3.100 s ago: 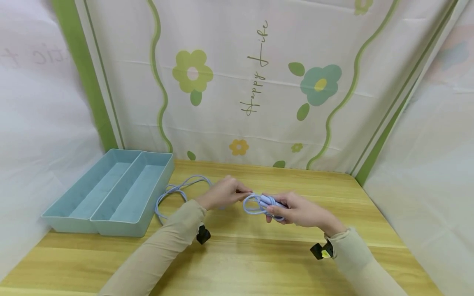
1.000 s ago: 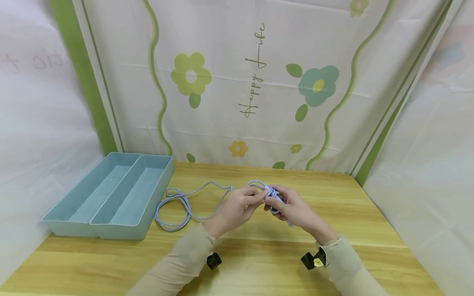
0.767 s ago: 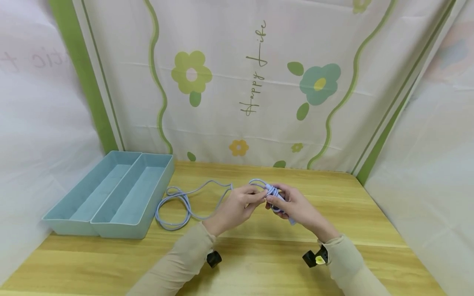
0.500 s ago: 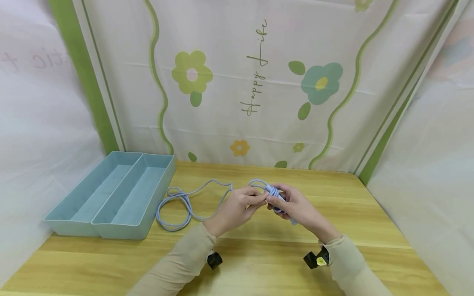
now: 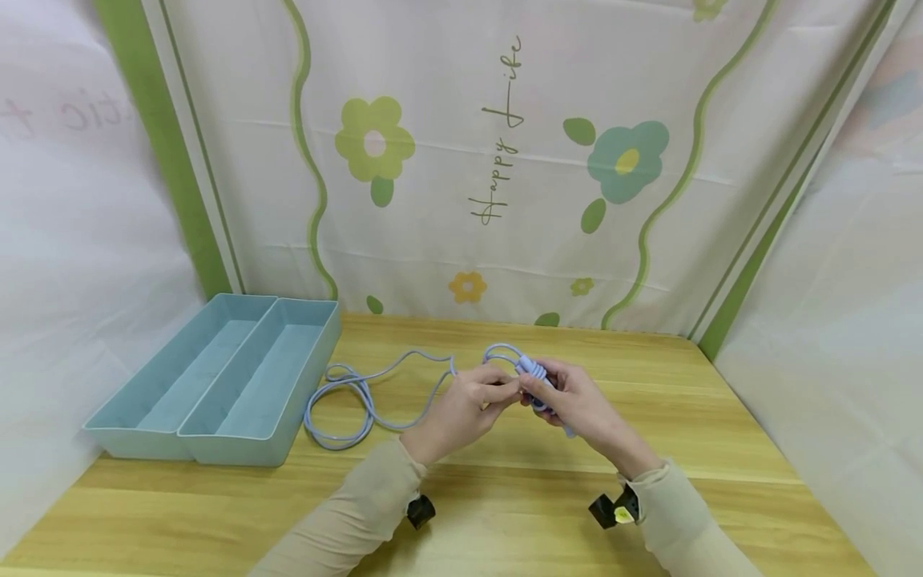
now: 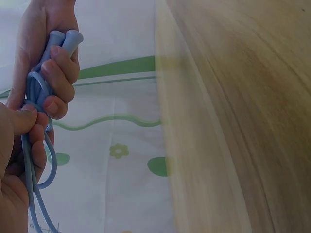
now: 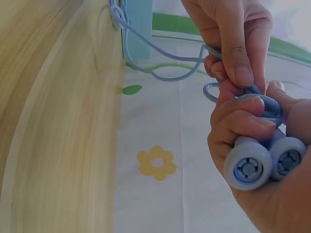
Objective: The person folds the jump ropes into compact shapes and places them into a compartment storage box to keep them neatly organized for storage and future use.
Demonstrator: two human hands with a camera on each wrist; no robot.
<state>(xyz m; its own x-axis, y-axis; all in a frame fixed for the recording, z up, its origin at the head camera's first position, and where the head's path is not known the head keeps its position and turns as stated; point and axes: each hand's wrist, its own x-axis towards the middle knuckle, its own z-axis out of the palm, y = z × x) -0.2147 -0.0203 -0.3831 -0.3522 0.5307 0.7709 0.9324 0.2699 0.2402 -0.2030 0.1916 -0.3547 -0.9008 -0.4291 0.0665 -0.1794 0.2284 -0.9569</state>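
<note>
A light-blue jump rope is between my hands over the table. My right hand [image 5: 584, 413] grips its two handles [image 7: 249, 165] side by side, with several turns of cord [image 5: 534, 369] wound round them. The flared handle ends stick out of that fist in the right wrist view. Thumb and fingers of my left hand [image 5: 457, 409] pinch the cord right beside the wound turns, fingertips meeting those of the right hand. A small loop [image 5: 501, 347] stands up behind the hands. The remaining cord [image 5: 371, 410] trails left and lies in loose coils on the wood.
Two long teal bins [image 5: 231, 449] stand side by side on the table's left, the cord coils close to their right wall. A flowered curtain [image 5: 433, 200] closes off the back, with white cloth at both sides. Small black cameras [image 5: 613, 509] sit at both wrists.
Over three seconds my left hand has come rightward against the right hand, and the cord is wound tighter round the handles. The trailing cord has shifted. In the last half second, hardly any movement.
</note>
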